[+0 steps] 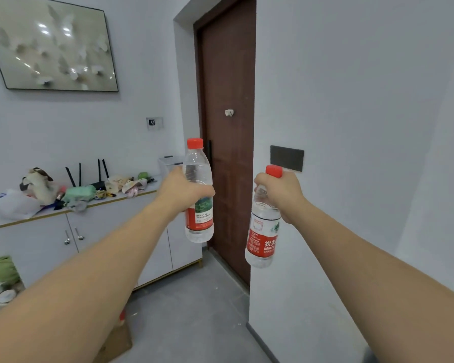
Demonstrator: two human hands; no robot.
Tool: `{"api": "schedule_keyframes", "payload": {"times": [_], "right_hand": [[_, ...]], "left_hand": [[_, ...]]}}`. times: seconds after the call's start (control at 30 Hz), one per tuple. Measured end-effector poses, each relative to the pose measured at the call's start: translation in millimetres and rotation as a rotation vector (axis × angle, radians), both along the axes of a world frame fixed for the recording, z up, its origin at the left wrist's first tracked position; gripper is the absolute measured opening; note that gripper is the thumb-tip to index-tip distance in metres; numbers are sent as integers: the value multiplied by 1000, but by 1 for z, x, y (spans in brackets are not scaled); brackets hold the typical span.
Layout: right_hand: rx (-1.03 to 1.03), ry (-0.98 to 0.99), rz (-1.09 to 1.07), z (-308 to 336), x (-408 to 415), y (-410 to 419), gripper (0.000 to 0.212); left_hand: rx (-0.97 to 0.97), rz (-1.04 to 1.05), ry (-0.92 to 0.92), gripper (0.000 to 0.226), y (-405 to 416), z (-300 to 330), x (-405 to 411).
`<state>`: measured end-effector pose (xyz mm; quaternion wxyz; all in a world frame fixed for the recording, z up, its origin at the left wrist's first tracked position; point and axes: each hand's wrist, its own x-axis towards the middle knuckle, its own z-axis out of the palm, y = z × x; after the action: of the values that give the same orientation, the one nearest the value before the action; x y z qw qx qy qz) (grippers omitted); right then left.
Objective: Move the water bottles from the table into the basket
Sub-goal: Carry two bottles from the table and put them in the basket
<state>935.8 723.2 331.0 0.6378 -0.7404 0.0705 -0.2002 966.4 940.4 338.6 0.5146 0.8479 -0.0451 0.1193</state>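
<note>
Both my arms are stretched out in front of me, each holding a clear water bottle with a red cap and red label. My left hand (182,191) grips the middle of one water bottle (198,221), which stands upright in the air. My right hand (281,196) is closed around the neck of a second water bottle (264,242), which hangs down, slightly tilted. No table and no basket can be seen for certain; a red cap (122,315) peeks out beside my left forearm at the lower left.
A brown door (228,100) is straight ahead, with a white wall corner (325,153) to its right. A white sideboard (89,231) on the left carries clutter and a router. A brown cardboard piece (116,341) lies on the grey floor.
</note>
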Motion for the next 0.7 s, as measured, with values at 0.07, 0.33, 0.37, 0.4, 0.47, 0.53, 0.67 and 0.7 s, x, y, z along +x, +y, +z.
{"api": "schedule_keyframes", "payload": {"times": [0.07, 0.33, 0.37, 0.4, 0.47, 0.53, 0.67, 0.7], "right_hand": [[-1, 21, 11, -4, 41, 18, 27], [-23, 52, -7, -12, 197, 103, 33], [-28, 54, -11, -10, 216, 112, 35], [-32, 53, -16, -9, 234, 120, 36], [-31, 45, -30, -5, 271, 135, 35], [-38, 51, -40, -3, 305, 147, 31], [-34, 59, -35, -3, 376, 161, 38], [-27, 59, -31, -5, 394, 163, 39]], "left_hand": [[-3, 8, 14, 56, 17, -3, 40], [18, -13, 22, 71, 102, -15, 199], [21, -19, 26, 71, 112, -12, 218], [22, -26, 25, 71, 122, -10, 237], [27, -26, 9, 71, 138, -3, 275], [39, -13, 0, 73, 151, 1, 311], [44, -9, 9, 77, 167, 0, 384], [39, -11, 11, 76, 169, -2, 402]]}}
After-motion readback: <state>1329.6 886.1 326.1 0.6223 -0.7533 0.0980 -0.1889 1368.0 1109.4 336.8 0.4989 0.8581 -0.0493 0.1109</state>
